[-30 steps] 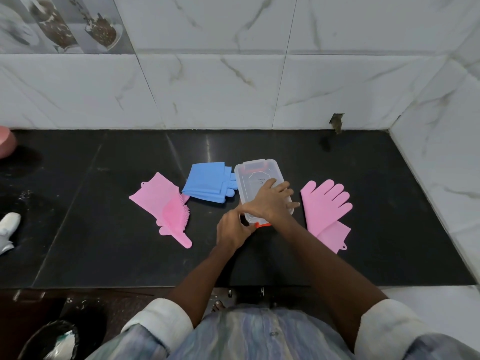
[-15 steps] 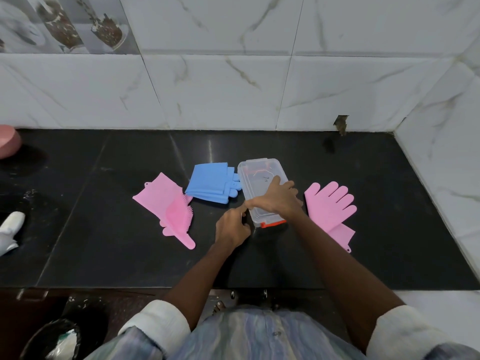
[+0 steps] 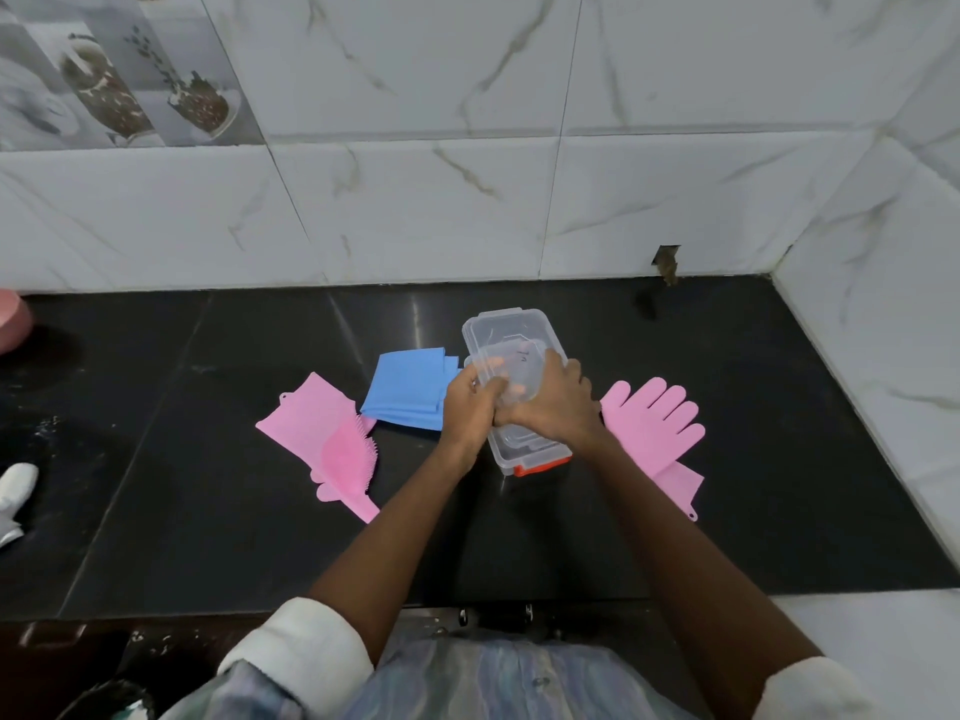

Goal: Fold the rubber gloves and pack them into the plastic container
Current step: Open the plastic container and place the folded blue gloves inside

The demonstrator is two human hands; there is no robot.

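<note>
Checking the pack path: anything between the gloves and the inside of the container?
Yes, the clear lid. Both hands, left hand and right hand, grip it above the plastic container, so it covers the opening. The blue gloves and both pink gloves lie on the counter beside it.

Both hands cover the middle of the clear container (image 3: 511,335), so how lid and box meet under them is anyone's guess. The left hand (image 3: 467,402) hides the blue gloves' (image 3: 405,392) finger ends, and the right hand (image 3: 558,407) and its forearm cover the near left edge of the spread pink glove (image 3: 652,423). Small dark marks show through the lid (too small to read). At the far left edge, a pink object (image 3: 13,319) is cut off, and nearer, a white object (image 3: 15,491) too. Bottom left corner, something dark and round (image 3: 104,701), cropped and blurry.
</note>
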